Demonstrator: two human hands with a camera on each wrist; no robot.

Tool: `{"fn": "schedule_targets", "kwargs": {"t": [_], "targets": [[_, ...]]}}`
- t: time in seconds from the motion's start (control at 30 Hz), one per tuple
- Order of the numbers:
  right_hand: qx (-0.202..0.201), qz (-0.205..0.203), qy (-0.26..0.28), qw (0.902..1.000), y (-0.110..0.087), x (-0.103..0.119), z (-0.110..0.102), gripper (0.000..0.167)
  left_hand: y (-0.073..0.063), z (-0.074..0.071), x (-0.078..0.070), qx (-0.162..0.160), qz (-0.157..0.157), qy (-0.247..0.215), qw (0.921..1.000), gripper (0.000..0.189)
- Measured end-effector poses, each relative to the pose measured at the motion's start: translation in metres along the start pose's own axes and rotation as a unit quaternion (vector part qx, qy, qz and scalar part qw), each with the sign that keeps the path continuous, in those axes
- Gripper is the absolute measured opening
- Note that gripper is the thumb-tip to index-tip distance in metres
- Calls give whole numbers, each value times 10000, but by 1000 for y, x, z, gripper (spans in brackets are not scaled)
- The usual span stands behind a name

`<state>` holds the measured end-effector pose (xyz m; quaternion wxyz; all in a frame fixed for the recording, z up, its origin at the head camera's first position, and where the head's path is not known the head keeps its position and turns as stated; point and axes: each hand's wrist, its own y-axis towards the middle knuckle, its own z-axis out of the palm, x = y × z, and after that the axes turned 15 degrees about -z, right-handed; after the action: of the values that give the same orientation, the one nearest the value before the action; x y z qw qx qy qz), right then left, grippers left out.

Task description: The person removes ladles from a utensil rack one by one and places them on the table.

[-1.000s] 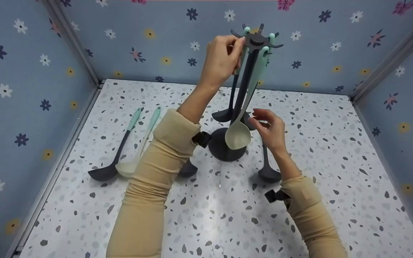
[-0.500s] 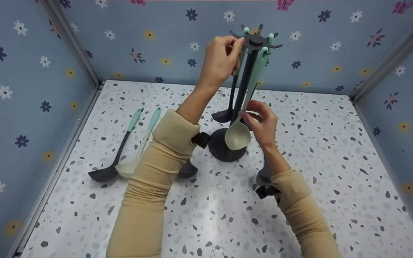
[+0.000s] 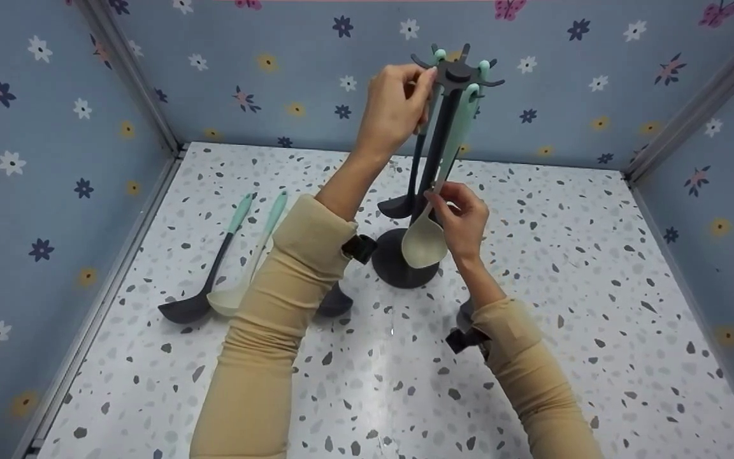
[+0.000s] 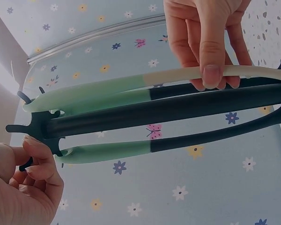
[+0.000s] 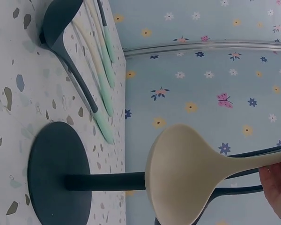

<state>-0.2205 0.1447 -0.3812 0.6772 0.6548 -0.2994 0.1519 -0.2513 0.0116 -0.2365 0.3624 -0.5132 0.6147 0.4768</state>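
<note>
A black utensil stand [image 3: 458,73] rises from a round base, with ladles hanging from its top hooks. My left hand [image 3: 395,102] pinches one hook of the stand, as the left wrist view shows with those fingers [image 4: 40,161]. Thumb and fingertips of my right hand [image 3: 466,220] pinch the cream shaft of a hanging ladle [image 3: 424,245], below its mint-green handle [image 4: 93,90]. The ladle's loop stays on its hook, and its bowl [image 5: 178,178] hangs over the base. Behind it hang dark ladles [image 3: 395,206] with mint handles, partly hidden by the stand.
On the left of the speckled table [image 3: 367,408] lie a dark ladle [image 3: 185,310] and a cream ladle [image 3: 223,301]. Another dark ladle [image 3: 335,301] is partly under my left sleeve. My right wrist covers most of a dark ladle [image 3: 466,312]. Flowered panels enclose the table.
My right hand has moved left from beside the stand to the cream ladle, taken its shaft and slid slightly up. My left hand has stayed at the hook.
</note>
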Motion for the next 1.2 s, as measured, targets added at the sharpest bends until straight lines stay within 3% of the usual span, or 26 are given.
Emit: {"fn": "schedule_targets", "kwargs": {"t": [0.4,1.2], "targets": [[-404,-299,255,9984,-5,1,-3,13,-1,1,0,30,-6,-62,10000,29],[-544,-486,373,9966,-7,18,-22,13,0,1,0,-71,122,133,9998,30]]}}
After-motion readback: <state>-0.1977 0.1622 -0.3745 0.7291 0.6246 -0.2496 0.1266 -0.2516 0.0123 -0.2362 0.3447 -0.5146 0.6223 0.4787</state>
